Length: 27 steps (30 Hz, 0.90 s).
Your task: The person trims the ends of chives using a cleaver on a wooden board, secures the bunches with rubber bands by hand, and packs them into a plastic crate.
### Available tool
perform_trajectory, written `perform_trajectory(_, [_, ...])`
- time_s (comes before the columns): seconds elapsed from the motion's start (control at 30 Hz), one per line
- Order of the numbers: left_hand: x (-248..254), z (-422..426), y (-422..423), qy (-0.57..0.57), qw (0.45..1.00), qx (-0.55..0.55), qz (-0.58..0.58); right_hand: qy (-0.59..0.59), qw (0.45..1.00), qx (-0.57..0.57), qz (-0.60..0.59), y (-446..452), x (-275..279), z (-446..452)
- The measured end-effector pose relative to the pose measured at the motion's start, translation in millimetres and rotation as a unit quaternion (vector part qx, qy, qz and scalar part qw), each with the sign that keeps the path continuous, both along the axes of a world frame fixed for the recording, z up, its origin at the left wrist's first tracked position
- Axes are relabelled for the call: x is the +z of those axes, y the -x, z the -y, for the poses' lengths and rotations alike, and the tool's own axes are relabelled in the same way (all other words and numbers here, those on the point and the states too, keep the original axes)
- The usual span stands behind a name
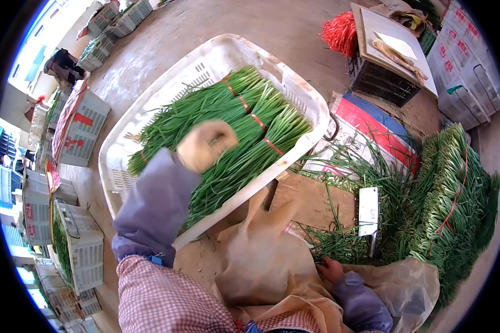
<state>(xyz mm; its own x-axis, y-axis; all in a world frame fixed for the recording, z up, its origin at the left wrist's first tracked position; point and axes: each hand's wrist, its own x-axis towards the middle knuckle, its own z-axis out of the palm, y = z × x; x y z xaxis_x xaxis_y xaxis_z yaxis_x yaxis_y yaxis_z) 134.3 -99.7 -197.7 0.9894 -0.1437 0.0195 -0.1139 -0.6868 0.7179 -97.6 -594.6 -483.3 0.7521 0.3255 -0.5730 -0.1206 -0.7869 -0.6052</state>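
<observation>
Several bundles of green chives [228, 133], tied with red bands, lie side by side in a large white plastic crate [303, 94]. Over them is my left hand [205, 145], blurred by motion, with fingers that look curled; whether it grips anything is unclear. My right hand [331, 270] rests low beside loose chives [336, 244] and the translucent apron [261, 255]; its partly visible fingers look apart, with nothing clear in them. A cleaver [368, 213] with a broad pale blade lies on the loose greens, beyond that hand. To its left is a brown board [311, 201].
A tall stack of chives [450, 200] with red bands stands at the right. Behind are a table-like board on a dark crate [383, 77], red strips [340, 33] and clear bins [466, 72]. White crates [83, 130] line the left side, where a person [65, 65] bends.
</observation>
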Motion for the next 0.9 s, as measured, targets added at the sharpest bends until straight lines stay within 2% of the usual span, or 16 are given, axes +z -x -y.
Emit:
perform_trajectory(0.03, [19, 28, 17, 0.056, 0.992, -0.1, -0.044, 0.001, 1.0, 0.005, -0.004, 2, -2, 0])
perform_trajectory(0.1, [39, 63, 37, 0.151, 0.922, -0.331, -0.13, 0.005, 1.0, 0.016, -0.008, 1, -2, 0])
perform_trajectory(0.2, [37, 60, 18, 0.116, 0.958, -0.258, -0.04, -0.013, 1.0, 0.016, 0.013, 2, -1, 0])
perform_trajectory(0.27, [15, 29, -23, 0.102, 0.994, -0.038, -0.006, -0.018, 1.0, 0.005, 0.01, 2, 7, 2])
perform_trajectory(0.33, [-29, -23, -66, -0.11, 0.984, 0.132, 0.039, -0.015, 1.0, 0.0, 0.003, 1, 13, 3])
perform_trajectory(0.4, [-61, -66, -85, -0.314, 0.927, 0.193, 0.069, -0.001, 1.0, -0.009, -0.003, 3, 13, 8])
perform_trajectory(0.47, [-85, -96, -88, -0.419, 0.883, 0.202, 0.065, -0.023, 0.998, -0.002, -0.056, 1, -9, 5])
perform_trajectory(0.5, [-85, -104, -91, -0.404, 0.892, 0.199, -0.042, -0.024, 0.996, -0.026, -0.078, 3, 7, 4])
perform_trajectory(0.57, [-103, -127, -91, -0.319, 0.921, 0.21, -0.08, -0.007, 0.999, 0.038, 0.005, 8, 1, 6])
perform_trajectory(0.63, [-191, -246, -82, -0.225, 0.96, 0.158, 0.054, 0.011, 0.999, 0.035, -0.015, 3, 0, 8])
perform_trajectory(0.67, [-190, -257, -70, -0.257, 0.95, 0.172, 0.044, 0.02, 0.998, 0.051, -0.009, -3, -6, 12])
perform_trajectory(0.7, [-153, -233, -45, -0.365, 0.899, 0.237, -0.043, 0.049, 0.996, 0.053, -0.061, -24, 18, 8])
perform_trajectory(0.73, [-173, -270, -27, -0.364, 0.903, 0.227, -0.008, 0.072, 0.989, 0.062, -0.113, -53, 52, 5])
perform_trajectory(0.8, [-152, -272, 0, -0.513, 0.762, 0.313, -0.242, 0.094, 0.983, 0.094, -0.126, -100, 93, 15])
perform_trajectory(0.83, [-151, -282, 15, -0.518, 0.742, 0.342, -0.252, 0.098, 0.989, 0.081, -0.08, -115, 94, 30])
perform_trajectory(0.9, [-143, -282, 43, -0.48, 0.759, 0.39, -0.205, 0.101, 0.993, 0.064, 0.016, -139, 100, 64])
